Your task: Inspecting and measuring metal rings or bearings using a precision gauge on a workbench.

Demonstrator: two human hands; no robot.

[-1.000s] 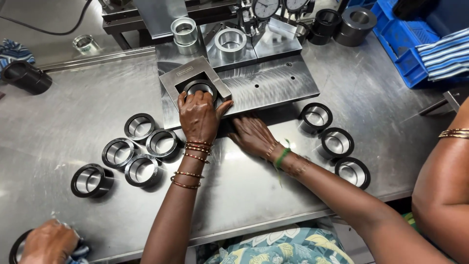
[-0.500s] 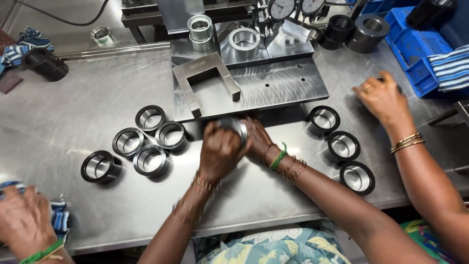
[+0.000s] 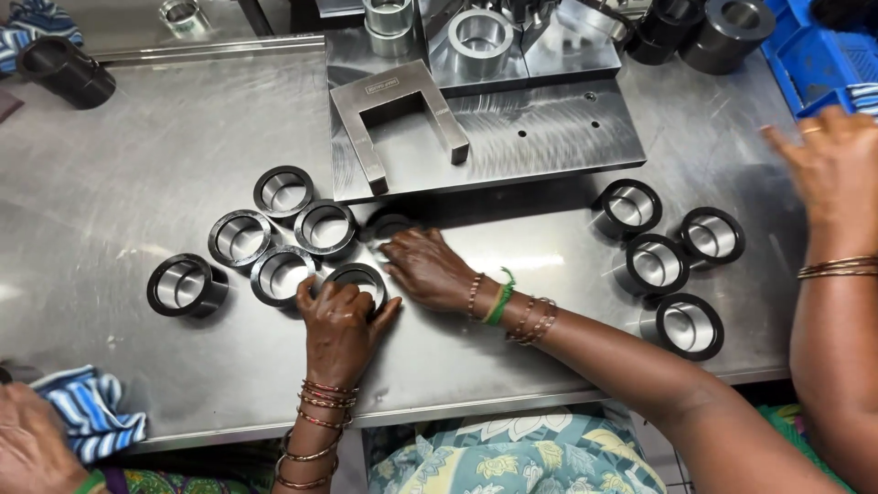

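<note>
Both of my hands lie flat: left hand (image 3: 340,322) cupping a steel ring (image 3: 358,279), right hand (image 3: 428,267) spread on the worktop (image 3: 119,165), so I'd seat it squarely beside the cluster.

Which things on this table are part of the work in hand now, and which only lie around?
In hand:
left hand on a metal ring
right hand flat beside it
ring cluster

Lying about:
four rings at right
U-shaped gauge
dark cylinder
striped cloth
blue crate

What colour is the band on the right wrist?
Green, on the right wrist, in the head view.
</note>
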